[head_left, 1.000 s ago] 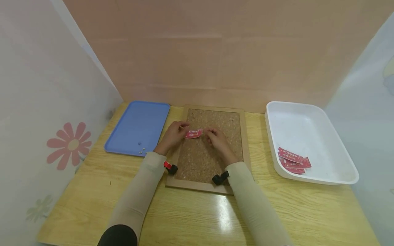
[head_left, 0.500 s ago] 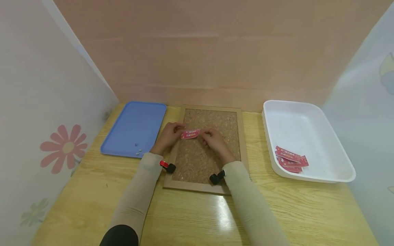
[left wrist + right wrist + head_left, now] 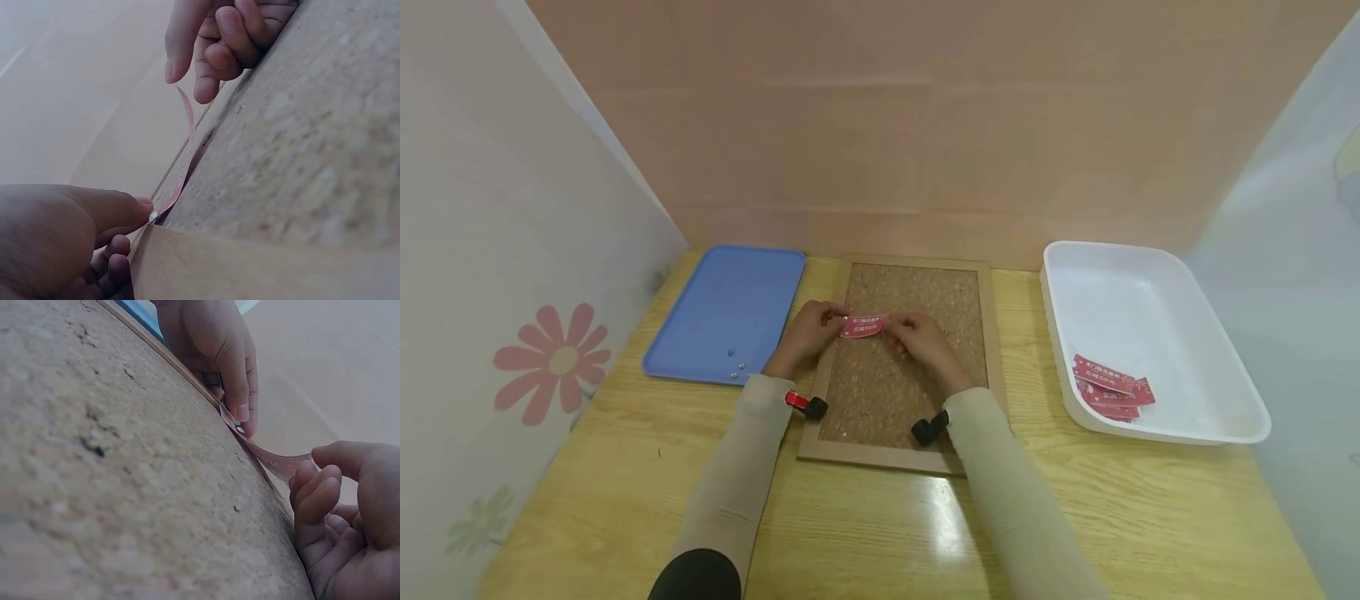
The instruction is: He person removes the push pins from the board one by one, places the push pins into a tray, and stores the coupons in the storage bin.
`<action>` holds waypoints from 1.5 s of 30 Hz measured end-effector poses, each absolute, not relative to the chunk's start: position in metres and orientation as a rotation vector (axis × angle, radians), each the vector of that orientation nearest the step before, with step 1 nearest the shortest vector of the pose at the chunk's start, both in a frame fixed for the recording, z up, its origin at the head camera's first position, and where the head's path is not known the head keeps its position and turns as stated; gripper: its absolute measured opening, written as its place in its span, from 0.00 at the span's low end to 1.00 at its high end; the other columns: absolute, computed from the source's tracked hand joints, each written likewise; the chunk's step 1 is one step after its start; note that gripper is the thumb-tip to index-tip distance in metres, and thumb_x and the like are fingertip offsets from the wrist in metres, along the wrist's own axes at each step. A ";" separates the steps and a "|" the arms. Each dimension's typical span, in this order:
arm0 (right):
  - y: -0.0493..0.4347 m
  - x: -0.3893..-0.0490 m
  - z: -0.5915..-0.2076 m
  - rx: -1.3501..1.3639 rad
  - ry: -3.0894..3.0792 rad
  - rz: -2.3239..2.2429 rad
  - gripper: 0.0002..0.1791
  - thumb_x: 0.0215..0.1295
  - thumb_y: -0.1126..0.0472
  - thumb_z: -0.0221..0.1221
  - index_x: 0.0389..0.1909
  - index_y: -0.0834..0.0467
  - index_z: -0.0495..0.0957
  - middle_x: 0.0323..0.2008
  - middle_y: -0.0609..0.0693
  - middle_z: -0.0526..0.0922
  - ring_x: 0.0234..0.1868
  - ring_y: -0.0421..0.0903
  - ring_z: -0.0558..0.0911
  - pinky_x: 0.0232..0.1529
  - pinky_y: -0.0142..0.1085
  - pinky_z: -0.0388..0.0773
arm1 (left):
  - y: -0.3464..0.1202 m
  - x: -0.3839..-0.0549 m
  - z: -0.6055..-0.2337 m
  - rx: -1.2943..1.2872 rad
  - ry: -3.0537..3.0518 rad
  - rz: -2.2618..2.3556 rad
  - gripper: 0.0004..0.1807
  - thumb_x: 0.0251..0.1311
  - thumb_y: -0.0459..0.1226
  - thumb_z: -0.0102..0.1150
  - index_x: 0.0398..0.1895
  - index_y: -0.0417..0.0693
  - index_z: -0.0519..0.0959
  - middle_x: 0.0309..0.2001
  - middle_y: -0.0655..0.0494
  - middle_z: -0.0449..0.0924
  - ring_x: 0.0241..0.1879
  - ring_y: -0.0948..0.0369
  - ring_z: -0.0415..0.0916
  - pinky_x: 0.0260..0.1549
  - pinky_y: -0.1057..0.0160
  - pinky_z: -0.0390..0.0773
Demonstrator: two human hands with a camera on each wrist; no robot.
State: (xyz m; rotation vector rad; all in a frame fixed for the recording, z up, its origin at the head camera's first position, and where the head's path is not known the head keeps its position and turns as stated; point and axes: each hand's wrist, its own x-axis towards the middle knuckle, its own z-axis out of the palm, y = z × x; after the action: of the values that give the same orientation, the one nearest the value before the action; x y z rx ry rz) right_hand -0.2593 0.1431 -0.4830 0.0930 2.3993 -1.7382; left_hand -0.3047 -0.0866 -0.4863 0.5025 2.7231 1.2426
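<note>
A curved red coupon (image 3: 863, 326) stands over the upper left part of a framed corkboard (image 3: 880, 400). At the coupon's left end my left hand (image 3: 812, 332) pinches a small shiny thumbtack (image 3: 240, 429) between thumb and forefinger, against the board's wooden frame. My right hand (image 3: 923, 340) holds the other end of the coupon (image 3: 281, 464) between thumb and fingers, its remaining fingers curled. In the left wrist view the right end of the coupon (image 3: 189, 134) bends up off the cork. The tack's point is hidden.
A blue tray (image 3: 737, 292) on the left bears several small tacks (image 3: 737, 369) near its front edge. To the right, a white bin (image 3: 1150, 308) contains several more red coupons (image 3: 1108, 387). Walls enclose the wooden table (image 3: 850, 533) at the back and sides.
The hands and coupon shift slightly left in the view, along with the whole scene. Both hands keep their places at the two ends of the coupon.
</note>
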 end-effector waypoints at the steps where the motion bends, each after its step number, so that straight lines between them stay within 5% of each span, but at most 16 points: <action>1: 0.143 -0.259 -0.483 0.086 2.397 -1.739 0.17 0.71 0.48 0.56 0.42 0.59 0.81 0.30 0.52 0.79 0.27 0.43 0.75 0.27 0.34 0.73 | -0.087 -0.304 -0.487 0.500 2.722 1.237 0.14 0.69 0.39 0.54 0.54 0.48 0.82 0.49 0.47 0.74 0.45 0.53 0.70 0.45 0.51 0.72; 10: 0.144 -0.250 -0.487 0.022 2.495 -1.694 0.18 0.71 0.46 0.55 0.35 0.57 0.82 0.24 0.51 0.77 0.21 0.42 0.71 0.21 0.34 0.69 | -0.087 -0.300 -0.490 0.527 2.704 1.225 0.14 0.68 0.38 0.53 0.54 0.49 0.80 0.48 0.48 0.72 0.41 0.54 0.68 0.41 0.55 0.70; 45: 0.146 -0.247 -0.490 -0.041 2.534 -1.648 0.16 0.71 0.49 0.56 0.39 0.58 0.82 0.27 0.51 0.80 0.22 0.42 0.74 0.21 0.34 0.71 | -0.084 -0.296 -0.494 0.496 2.694 1.251 0.13 0.71 0.41 0.52 0.52 0.48 0.80 0.48 0.48 0.70 0.40 0.54 0.65 0.40 0.54 0.67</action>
State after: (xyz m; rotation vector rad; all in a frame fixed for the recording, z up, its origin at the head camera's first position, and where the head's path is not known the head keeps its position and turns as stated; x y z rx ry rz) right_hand -0.2471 0.1459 -0.4904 -0.0408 2.5340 -1.6482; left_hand -0.2958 -0.0844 -0.4940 0.4960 2.6937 1.2510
